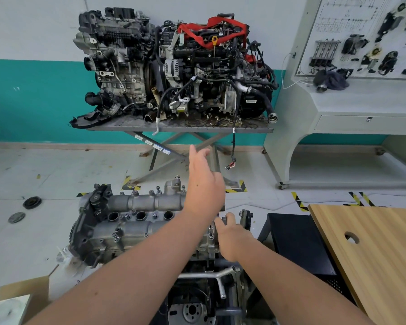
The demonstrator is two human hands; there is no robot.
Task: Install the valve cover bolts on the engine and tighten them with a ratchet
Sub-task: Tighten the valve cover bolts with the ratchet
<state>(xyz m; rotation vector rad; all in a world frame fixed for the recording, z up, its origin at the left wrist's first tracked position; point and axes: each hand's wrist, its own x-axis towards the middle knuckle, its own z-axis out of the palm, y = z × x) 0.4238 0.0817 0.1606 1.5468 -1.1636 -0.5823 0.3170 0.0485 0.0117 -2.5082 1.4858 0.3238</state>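
Grey cast aluminium made up the valve cover (pixel 136 221), which topped the one engine (pixel 117 240) in the foreground, just in front of and below the person. Three round spark plug wells showed in a row along its middle; a fourth may have been hidden behind the left forearm. Several valve cover bolts (pixel 158 190) stood raised along its far edge, and others sat lower near the wells and along the near edge; an exact count could not be made. A black housing closed off the cover's left end.

Two hands were in view. The left hand (pixel 203 191) hovered above the cover's right part, fingers straight and released, holding nothing. The right hand (pixel 232 238) rested at the engine's right end, its fingers (pixel 229 218) curled over a part there; what they grasped could not be told.

Two more engines (pixel 174 66) sat side by side on a metal bench (pixel 178 127) by the wall, one draped in a red strap (pixel 211 31). One wooden board (pixel 373 254) with a round hole lay at right, and one training panel (pixel 361 36) stood beyond it.
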